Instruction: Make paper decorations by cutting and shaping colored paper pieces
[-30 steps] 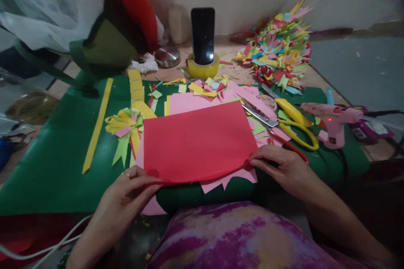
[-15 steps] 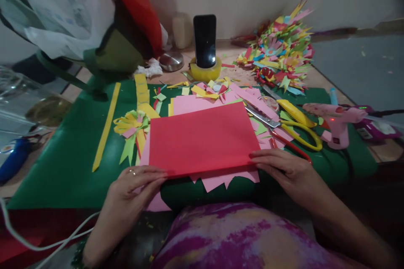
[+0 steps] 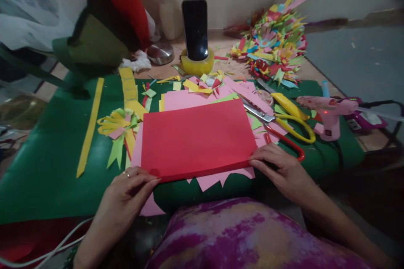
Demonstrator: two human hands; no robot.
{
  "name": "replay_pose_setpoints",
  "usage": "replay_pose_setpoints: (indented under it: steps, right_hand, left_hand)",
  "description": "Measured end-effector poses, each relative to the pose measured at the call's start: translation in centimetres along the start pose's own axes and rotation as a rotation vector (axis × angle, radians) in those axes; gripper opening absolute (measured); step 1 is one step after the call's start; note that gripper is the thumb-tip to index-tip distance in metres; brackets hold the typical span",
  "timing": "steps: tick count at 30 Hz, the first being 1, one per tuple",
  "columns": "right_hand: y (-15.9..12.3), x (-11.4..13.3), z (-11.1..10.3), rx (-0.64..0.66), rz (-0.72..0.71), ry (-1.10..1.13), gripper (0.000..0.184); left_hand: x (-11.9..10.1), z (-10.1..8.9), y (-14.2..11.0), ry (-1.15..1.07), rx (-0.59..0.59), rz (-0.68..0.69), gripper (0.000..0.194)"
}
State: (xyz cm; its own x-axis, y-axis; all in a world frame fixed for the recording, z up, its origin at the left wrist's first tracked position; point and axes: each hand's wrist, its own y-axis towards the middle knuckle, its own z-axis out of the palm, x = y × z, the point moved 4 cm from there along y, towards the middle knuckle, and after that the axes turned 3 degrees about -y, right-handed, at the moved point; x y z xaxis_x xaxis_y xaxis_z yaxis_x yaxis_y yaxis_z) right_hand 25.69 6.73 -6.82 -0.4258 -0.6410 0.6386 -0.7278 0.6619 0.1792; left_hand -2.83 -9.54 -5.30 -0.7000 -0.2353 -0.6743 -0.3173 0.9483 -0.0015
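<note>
A sheet of red paper (image 3: 197, 138) lies over pink paper (image 3: 208, 180) on the green mat (image 3: 47, 176). Its near edge is turned up in a narrow fold. My left hand (image 3: 132, 189) pinches the near left corner between thumb and fingers. At the near right corner, my right hand (image 3: 280, 166) pinches the same edge. Left of the sheet lies a paper flower (image 3: 121, 124) with yellow loops and green tails. Scissors (image 3: 277, 119) with yellow and red handles rest to the right, partly over paper scraps.
A pink glue gun (image 3: 330, 111) stands at the right, beside a yellow cutter (image 3: 288, 105). Behind are a phone (image 3: 195, 29) propped in a tape roll (image 3: 197, 65) and a heap of paper flowers (image 3: 277, 46). A yellow strip (image 3: 91, 126) lies left; a bag (image 3: 97, 42) stands back left.
The view has shifted, so most things appear further left and slightly higher. The near edge of the red paper now shows a clearer upturned fold. Both hands still grip its corners.
</note>
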Motion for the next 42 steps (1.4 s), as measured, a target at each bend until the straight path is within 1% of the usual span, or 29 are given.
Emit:
replay_pose_setpoints:
  steps: [5,10,18,21,25,27,37,39,42]
  right_hand:
    - [0.3,0.7,0.3,-0.018,0.028,-0.099,0.018]
    - [0.1,0.8,0.4,-0.039,0.035,-0.188,0.016]
    - [0.2,0.8,0.7,-0.026,0.019,-0.23,0.02]
    - [0.2,0.7,0.7,-0.017,0.014,-0.224,0.022]
    - [0.2,0.5,0.7,-0.009,0.012,-0.219,0.023]
    - [0.2,0.4,0.7,-0.017,0.008,-0.22,0.025]
    - [-0.1,0.0,1.0,-0.026,-0.015,-0.233,0.033]
    - [-0.1,0.0,1.1,-0.027,-0.023,-0.239,0.034]
    - [-0.1,0.0,1.0,-0.041,-0.044,-0.24,0.032]
  left_hand:
    - [0.3,0.3,0.2,0.052,-0.015,-0.061,0.027]
    - [0.9,0.4,0.4,0.11,-0.027,-0.131,0.029]
    - [1.2,0.6,0.6,0.197,0.048,-0.207,0.033]
    - [1.0,0.5,0.5,0.195,0.045,-0.192,0.033]
    - [0.4,0.4,0.5,0.166,0.042,-0.118,0.03]
    - [0.3,0.4,0.5,0.165,0.043,-0.118,0.029]
    - [0.8,0.3,-0.3,0.167,0.007,-0.262,0.024]
    - [0.9,0.3,-0.3,0.153,-0.004,-0.297,0.022]
    - [0.8,0.3,-0.5,0.113,-0.027,-0.314,0.024]
